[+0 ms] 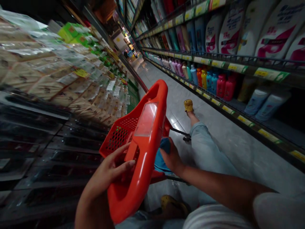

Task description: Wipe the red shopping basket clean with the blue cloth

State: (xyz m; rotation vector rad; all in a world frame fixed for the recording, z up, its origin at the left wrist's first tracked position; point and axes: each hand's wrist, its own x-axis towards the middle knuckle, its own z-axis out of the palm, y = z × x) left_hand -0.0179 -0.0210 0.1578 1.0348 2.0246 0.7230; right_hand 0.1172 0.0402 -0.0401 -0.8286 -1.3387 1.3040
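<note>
A red plastic shopping cart (156,117) tilts across the middle of the view, with a clear panel (146,119) set near its handle. My left hand (111,168) is closed on the inner part of the cart by the handle, thumb on the near side and fingers reaching over it. On the cart's other side, my right hand (172,157) grips a bunched blue cloth (162,163) against the red plastic below the handle. Part of the cloth is hidden behind the handle.
Shelves with shampoo bottles (230,35) and smaller colourful bottles (221,86) run along the right. Stacked plastic-wrapped packages (54,73) fill the left. A tiled aisle floor (154,76) stretches ahead; my leg (209,146) and yellow shoe (188,105) are beside the cart.
</note>
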